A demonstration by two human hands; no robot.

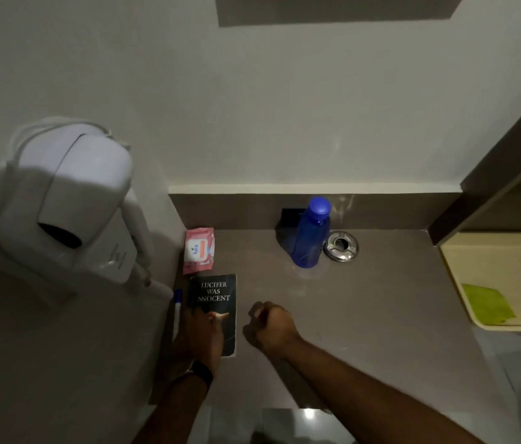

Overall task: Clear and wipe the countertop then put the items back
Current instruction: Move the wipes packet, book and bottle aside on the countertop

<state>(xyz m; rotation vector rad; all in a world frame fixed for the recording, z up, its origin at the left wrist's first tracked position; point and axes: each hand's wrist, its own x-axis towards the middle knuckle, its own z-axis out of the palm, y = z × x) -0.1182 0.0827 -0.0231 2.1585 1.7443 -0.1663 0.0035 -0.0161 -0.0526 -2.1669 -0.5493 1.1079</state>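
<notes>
A black book (217,293) with white title letters lies flat at the left of the grey countertop (381,299). My left hand (203,331) rests on the book's lower half, fingers spread over the cover. My right hand (270,325) hovers just right of the book, curled into a loose fist with nothing visible in it. A white pen with a blue cap (177,310) lies along the wall left of the book. A pink wipes pack (199,250) lies behind the book. A blue water bottle (312,233) stands at the back next to a round metal ashtray (342,245).
A white wall-mounted hair dryer (70,200) juts out at the left, above the counter's edge. A cream tray (509,283) holding a green cloth (486,304) sits on a lower surface at the right. A dark socket plate (289,216) is behind the bottle.
</notes>
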